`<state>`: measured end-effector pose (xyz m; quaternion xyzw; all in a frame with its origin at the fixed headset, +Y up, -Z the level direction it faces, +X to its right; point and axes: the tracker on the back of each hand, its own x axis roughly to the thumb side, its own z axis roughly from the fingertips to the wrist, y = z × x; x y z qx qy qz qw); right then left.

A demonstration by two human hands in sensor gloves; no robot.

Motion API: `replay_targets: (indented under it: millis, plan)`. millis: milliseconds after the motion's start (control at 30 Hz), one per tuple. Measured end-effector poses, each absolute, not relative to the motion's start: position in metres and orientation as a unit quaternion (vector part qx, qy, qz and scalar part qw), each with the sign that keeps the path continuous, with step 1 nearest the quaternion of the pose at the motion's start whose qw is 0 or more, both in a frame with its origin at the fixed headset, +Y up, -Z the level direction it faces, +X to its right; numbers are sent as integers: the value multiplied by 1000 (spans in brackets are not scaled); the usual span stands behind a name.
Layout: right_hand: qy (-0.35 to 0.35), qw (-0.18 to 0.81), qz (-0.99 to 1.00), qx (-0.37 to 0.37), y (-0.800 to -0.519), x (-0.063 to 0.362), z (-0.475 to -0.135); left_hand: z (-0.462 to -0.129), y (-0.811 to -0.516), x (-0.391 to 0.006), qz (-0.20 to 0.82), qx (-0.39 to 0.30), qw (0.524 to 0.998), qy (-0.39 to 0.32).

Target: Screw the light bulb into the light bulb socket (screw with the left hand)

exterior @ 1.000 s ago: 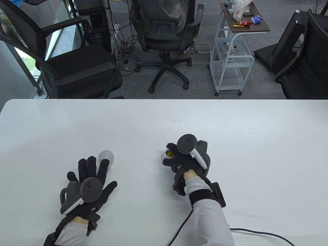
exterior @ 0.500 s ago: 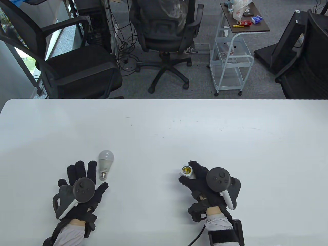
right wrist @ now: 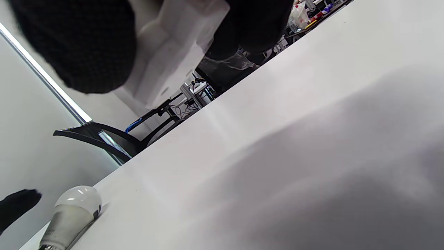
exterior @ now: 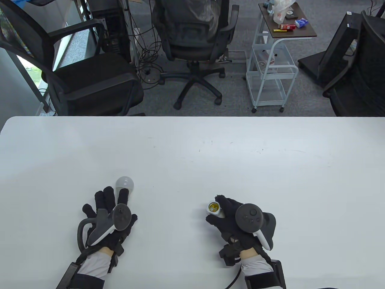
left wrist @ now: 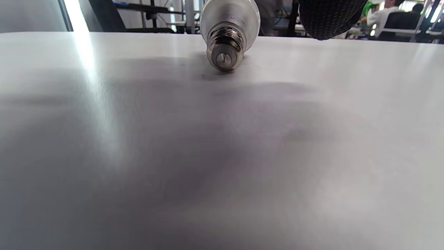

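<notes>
A white light bulb (exterior: 124, 183) lies on the white table (exterior: 192, 141), with its metal screw base pointing toward me. My left hand (exterior: 120, 200) hovers over the bulb's neck with fingers stretched out; it does not grip the bulb. In the left wrist view the bulb (left wrist: 229, 27) lies free, with one fingertip (left wrist: 329, 17) above and to its right. My right hand (exterior: 224, 210) grips the white socket (exterior: 214, 208), whose brass opening faces up and left. In the right wrist view the socket (right wrist: 173, 52) sits between my fingers, and the bulb (right wrist: 74, 208) lies at bottom left.
Office chairs (exterior: 192, 39) and a small cart (exterior: 270, 60) stand on the floor beyond the table's far edge. A black cable (exterior: 233, 278) runs from my right wrist off the near edge.
My left hand has moved forward, so its fingers again cover the bulb's base. My right hand brought the socket toward the near edge, then shifted slightly left.
</notes>
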<state>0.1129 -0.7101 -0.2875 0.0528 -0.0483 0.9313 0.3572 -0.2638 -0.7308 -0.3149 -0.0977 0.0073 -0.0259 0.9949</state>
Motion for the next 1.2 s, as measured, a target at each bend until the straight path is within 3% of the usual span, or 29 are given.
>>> replay_targets:
  millis: [133, 267, 433, 533, 667, 933, 1067, 1200]
  plan:
    - [-52, 353, 931, 71, -708, 107, -287, -348, -715, -258, -47, -114, 991, 44]
    - [-38, 355, 931, 74, -709, 107, -290, -379, -710, -255, -1, -155, 984, 93]
    - [-34, 362, 929, 73, -709, 109, -291, -404, -731, -257, 4, -221, 963, 153]
    - [-32, 364, 928, 74, -709, 109, -292, -405, -736, -258, -14, -133, 977, 167]
    - [-33, 356, 930, 81, -709, 105, -291, -402, -730, -262, -2, -121, 980, 157]
    - [-50, 342, 932, 108, -706, 94, -285, -364, -682, -260, 234, -8, 972, 7]
    - [-48, 346, 928, 129, -705, 84, -280, -334, -660, -251, 395, 21, 914, -96]
    - [-33, 364, 917, 158, -707, 69, -274, -310, -654, -240, 525, 28, 837, -152]
